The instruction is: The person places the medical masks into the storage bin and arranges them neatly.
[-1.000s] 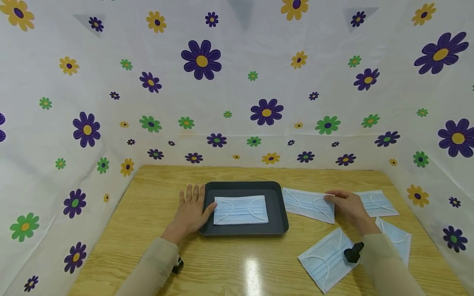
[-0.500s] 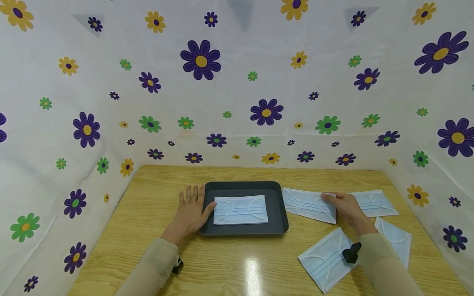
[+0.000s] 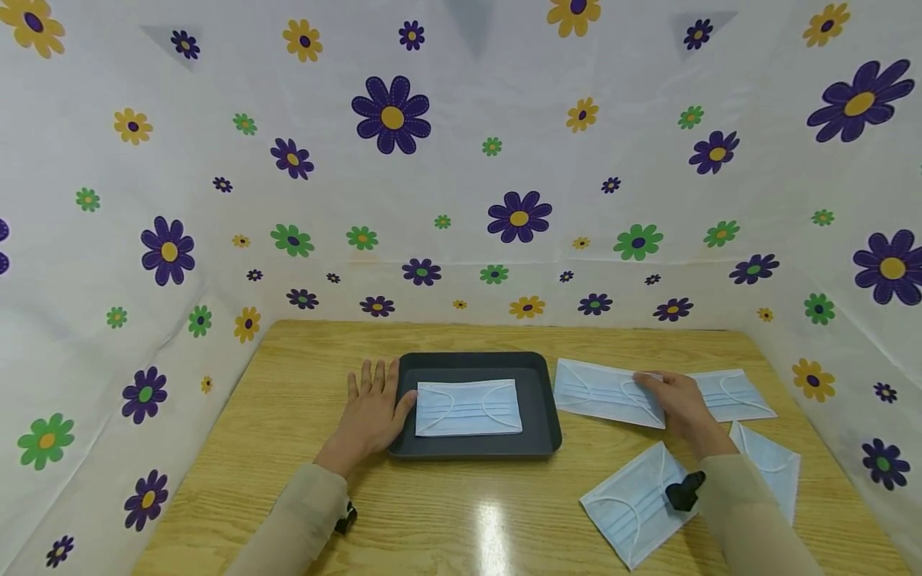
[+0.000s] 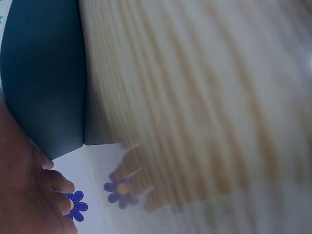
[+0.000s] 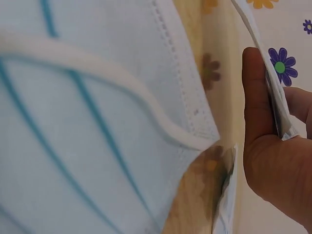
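My right hand (image 3: 680, 406) pinches a light blue face mask (image 3: 601, 392) by its right end, just right of the tray. In the right wrist view that held mask (image 5: 277, 97) stands edge-on between the thumb and fingers. My left hand (image 3: 369, 412) lies against the left side of the dark grey baking tray (image 3: 540, 384), fingers straight and spread, thumb over its rim. Inside the tray one face mask (image 3: 468, 408) lies flat with its ear loops up. In the left wrist view my left hand (image 4: 29, 185) touches the tray's outer wall (image 4: 46, 73).
More face masks lie on the wooden table (image 3: 432, 520): one mask (image 3: 634, 504) in front of my right hand, another mask (image 3: 735, 394) behind it, and a third mask (image 3: 774, 464) partly under my right forearm. A flower-printed cloth (image 3: 461, 184) encloses the table's back and sides.
The mask in my right hand has risen slightly off the table and shifted a little right, away from the tray. My left hand, the tray and the mask inside it stay put.
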Motion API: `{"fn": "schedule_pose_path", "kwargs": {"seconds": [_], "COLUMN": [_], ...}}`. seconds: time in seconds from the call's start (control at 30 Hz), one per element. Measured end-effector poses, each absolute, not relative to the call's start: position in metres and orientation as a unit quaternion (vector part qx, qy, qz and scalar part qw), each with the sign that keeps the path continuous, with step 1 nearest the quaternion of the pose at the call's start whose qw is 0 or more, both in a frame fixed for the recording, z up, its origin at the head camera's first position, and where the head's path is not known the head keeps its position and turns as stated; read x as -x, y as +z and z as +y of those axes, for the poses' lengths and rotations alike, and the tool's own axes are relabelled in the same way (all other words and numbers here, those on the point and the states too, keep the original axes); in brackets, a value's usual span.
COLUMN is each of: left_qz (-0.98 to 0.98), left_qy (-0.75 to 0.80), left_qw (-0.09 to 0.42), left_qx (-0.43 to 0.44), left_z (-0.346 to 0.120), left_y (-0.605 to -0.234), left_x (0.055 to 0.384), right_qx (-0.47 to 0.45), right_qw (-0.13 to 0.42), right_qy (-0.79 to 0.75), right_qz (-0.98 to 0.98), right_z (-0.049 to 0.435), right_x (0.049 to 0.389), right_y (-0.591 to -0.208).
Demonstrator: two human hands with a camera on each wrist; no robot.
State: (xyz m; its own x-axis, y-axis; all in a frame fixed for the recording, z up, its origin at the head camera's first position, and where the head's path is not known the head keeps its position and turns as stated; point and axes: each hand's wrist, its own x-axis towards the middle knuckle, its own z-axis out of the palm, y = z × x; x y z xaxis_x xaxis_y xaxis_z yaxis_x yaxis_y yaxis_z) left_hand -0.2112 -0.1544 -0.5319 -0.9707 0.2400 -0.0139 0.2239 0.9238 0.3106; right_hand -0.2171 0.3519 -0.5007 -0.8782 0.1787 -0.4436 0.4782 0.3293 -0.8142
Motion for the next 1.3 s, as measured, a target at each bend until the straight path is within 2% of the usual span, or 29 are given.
{"fn": "schedule_pose_path", "kwargs": {"seconds": [0.53, 1.07, 1.3], "left_qz": [0.982, 0.983, 0.983], "left_qy": [0.144, 0.141, 0.144], "left_qw": [0.037, 0.019, 0.019], "left_qx": [-0.115, -0.114, -0.115], "left_z": [-0.154, -0.154, -0.154], "left_y": [-0.532, -0.534, -0.533], "left_x": [0.212, 0.211, 0.211], "right_qx": [-0.202, -0.129, -0.129], "right_qw": [0.123, 0.136, 0.144], "right_qy": [-0.574, -0.592, -0.591], "right_qz": [0.784, 0.784, 0.783], "right_z": [0.349, 0.301, 0.279], "right_x": [0.217, 0.223, 0.226], "right_y": [-0.474, -0.466, -0.467]}}
